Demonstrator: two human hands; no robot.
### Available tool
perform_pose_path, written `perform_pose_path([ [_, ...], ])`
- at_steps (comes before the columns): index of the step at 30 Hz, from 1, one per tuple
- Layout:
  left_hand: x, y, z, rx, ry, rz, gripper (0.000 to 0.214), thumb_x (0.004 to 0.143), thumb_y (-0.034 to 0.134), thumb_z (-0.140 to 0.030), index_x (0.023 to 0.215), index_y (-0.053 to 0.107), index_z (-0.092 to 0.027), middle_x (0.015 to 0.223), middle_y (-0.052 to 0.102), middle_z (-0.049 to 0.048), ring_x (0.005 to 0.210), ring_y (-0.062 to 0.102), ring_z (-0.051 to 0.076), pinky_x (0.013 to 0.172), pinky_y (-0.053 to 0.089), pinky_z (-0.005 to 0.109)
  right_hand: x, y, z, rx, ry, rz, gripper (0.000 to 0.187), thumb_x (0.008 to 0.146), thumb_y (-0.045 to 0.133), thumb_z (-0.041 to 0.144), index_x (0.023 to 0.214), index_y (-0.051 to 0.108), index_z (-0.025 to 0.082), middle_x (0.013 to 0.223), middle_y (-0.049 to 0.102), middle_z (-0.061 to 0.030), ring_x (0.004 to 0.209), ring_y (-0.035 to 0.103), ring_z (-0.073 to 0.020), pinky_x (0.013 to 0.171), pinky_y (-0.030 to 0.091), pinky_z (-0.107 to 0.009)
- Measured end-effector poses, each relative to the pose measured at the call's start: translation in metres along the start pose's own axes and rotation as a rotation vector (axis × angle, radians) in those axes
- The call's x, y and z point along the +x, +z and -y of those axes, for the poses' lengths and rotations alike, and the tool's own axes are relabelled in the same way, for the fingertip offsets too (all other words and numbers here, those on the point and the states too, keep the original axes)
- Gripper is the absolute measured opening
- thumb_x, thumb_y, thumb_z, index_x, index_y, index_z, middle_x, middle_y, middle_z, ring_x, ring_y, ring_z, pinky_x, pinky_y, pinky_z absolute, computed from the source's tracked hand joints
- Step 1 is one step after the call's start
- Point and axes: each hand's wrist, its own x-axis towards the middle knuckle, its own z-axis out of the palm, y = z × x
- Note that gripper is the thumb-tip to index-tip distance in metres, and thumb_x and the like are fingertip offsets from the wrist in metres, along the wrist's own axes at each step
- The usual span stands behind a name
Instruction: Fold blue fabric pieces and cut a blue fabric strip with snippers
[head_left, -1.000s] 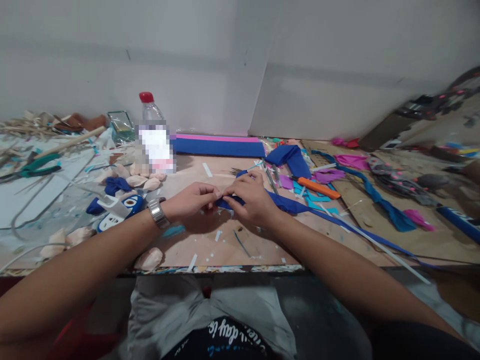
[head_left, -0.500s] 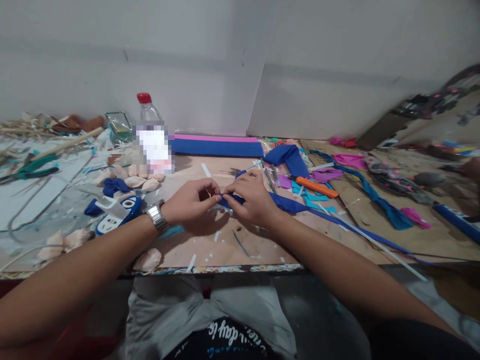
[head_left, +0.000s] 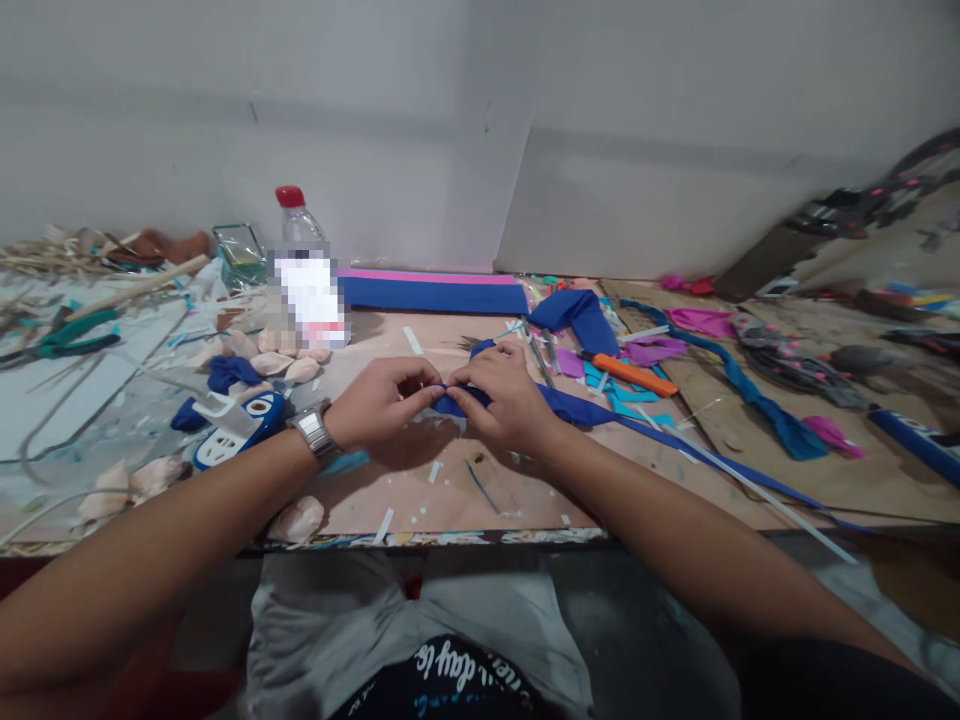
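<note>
Between my two hands, over the middle of the workbench, is a blue fabric strip (head_left: 574, 408). My left hand (head_left: 384, 402), with a metal watch on the wrist, pinches the strip's left end between thumb and forefinger. Right beside it, my right hand (head_left: 504, 395) grips the same strip, its fingers bent over the cloth. From there the strip runs right and narrows towards the bench's front edge, alongside a thin white strip (head_left: 765, 500). My fingers hide most of the cloth at the pinched end.
To the left lie a blue-and-white glue gun (head_left: 244, 430), pale fabric bundles (head_left: 300, 520) and green-handled pliers (head_left: 75, 335). A red-capped bottle (head_left: 291, 200) stands behind. An orange utility knife (head_left: 634, 374), folded blue fabric (head_left: 577, 315) and colourful scraps lie to the right.
Both hands keep nearly the same pinch on the blue strip, with only slight finger shifts. At the far right edge, another person's hand has gone out of view.
</note>
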Motion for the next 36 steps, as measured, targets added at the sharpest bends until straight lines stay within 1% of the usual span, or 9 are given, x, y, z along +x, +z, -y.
perform_pose_path([
  [6,-0.001,-0.001,-0.006,0.191,0.182,0.011,0.02,0.099,0.059,-0.029,0.089,0.071,-0.018,0.081,0.072,0.0036,0.073,0.061,0.015,0.07,0.044,0.028,-0.002,0.003,0.0,0.046,0.01,0.048,0.012,0.097,0.054,0.027,0.091,0.063,0.021,0.09,0.075,-0.0039,0.088,0.061,-0.0221,0.1,0.028,-0.045],
  [9,-0.001,-0.001,-0.009,0.281,0.211,0.028,0.02,0.099,0.056,-0.027,0.088,0.069,-0.018,0.08,0.072,0.0038,0.072,0.061,0.016,0.068,0.043,0.028,-0.003,0.006,-0.002,0.065,0.004,0.065,0.01,0.096,0.054,0.026,0.091,0.061,0.021,0.091,0.074,-0.0038,0.088,0.061,-0.0222,0.1,0.029,-0.046],
  [13,-0.001,0.001,-0.007,0.187,0.13,0.057,0.023,0.101,0.053,-0.032,0.095,0.07,-0.018,0.082,0.071,0.0035,0.073,0.06,0.016,0.07,0.044,0.029,-0.003,0.006,-0.005,0.056,0.002,0.042,0.011,0.096,0.057,0.028,0.091,0.063,0.022,0.089,0.075,-0.0039,0.087,0.062,-0.0225,0.099,0.029,-0.045],
  [17,-0.001,0.004,-0.006,-0.006,-0.009,0.068,0.027,0.101,0.054,-0.036,0.09,0.069,-0.017,0.076,0.067,0.0016,0.069,0.057,0.014,0.068,0.044,0.028,-0.002,0.004,-0.005,0.065,-0.007,0.02,0.013,0.096,0.062,0.035,0.094,0.065,0.022,0.092,0.076,-0.0037,0.089,0.064,-0.0235,0.101,0.029,-0.046],
  [21,0.001,0.006,-0.003,-0.185,-0.119,0.038,0.031,0.1,0.057,-0.041,0.083,0.065,-0.016,0.069,0.063,0.0002,0.064,0.056,0.013,0.064,0.044,0.026,-0.002,0.004,-0.004,0.071,-0.008,0.042,0.041,0.087,0.076,0.05,0.113,0.064,0.022,0.109,0.077,-0.0076,0.097,0.066,-0.0276,0.103,0.028,-0.047],
  [23,0.002,0.007,-0.001,-0.261,-0.164,0.048,0.032,0.1,0.057,-0.042,0.081,0.064,-0.016,0.066,0.061,-0.0005,0.061,0.055,0.012,0.061,0.044,0.025,-0.003,0.004,-0.004,0.06,-0.002,0.059,0.049,0.083,0.081,0.05,0.119,0.063,0.023,0.114,0.077,-0.008,0.101,0.066,-0.0287,0.105,0.027,-0.048],
  [29,0.002,0.01,0.002,-0.266,-0.135,0.069,0.028,0.098,0.06,-0.039,0.084,0.068,-0.016,0.07,0.062,0.0008,0.065,0.054,0.013,0.061,0.044,0.025,-0.004,0.004,-0.004,0.043,-0.006,0.013,0.019,0.086,0.071,0.024,0.105,0.069,0.024,0.102,0.079,-0.0038,0.097,0.067,-0.0257,0.106,0.027,-0.047],
  [32,0.001,0.009,0.002,-0.196,-0.084,0.049,0.026,0.098,0.06,-0.038,0.09,0.071,-0.016,0.077,0.068,0.0024,0.069,0.057,0.013,0.065,0.045,0.026,-0.003,0.003,-0.004,0.05,-0.023,-0.019,0.012,0.091,0.07,0.027,0.101,0.071,0.023,0.097,0.079,-0.0035,0.094,0.067,-0.0246,0.103,0.029,-0.046],
  [36,0.0,0.007,0.002,-0.092,-0.03,0.025,0.026,0.099,0.058,-0.036,0.094,0.074,-0.016,0.085,0.074,0.0041,0.076,0.061,0.015,0.071,0.045,0.028,-0.003,0.003,-0.003,0.075,-0.025,-0.031,0.012,0.095,0.071,0.033,0.1,0.071,0.023,0.096,0.079,-0.003,0.092,0.067,-0.0236,0.101,0.03,-0.045],
])
